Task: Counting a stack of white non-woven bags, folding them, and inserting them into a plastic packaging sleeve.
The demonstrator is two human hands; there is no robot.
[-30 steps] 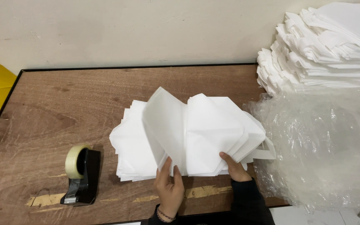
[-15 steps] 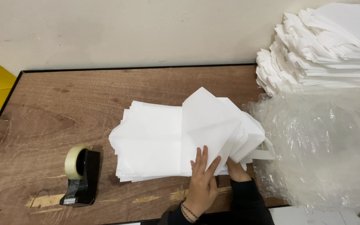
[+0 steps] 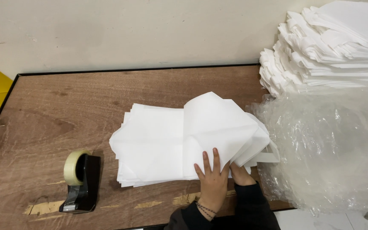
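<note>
My left hand lies flat, fingers spread, on the stack of white sheets at mid-frame on the tabletop, my right hand tucked under its lower right edge, grip hidden; they seem light, floppy, best pinched at corners.

White bag stack lies flat near the table's front edge, top piece folded over rightward.
</note>
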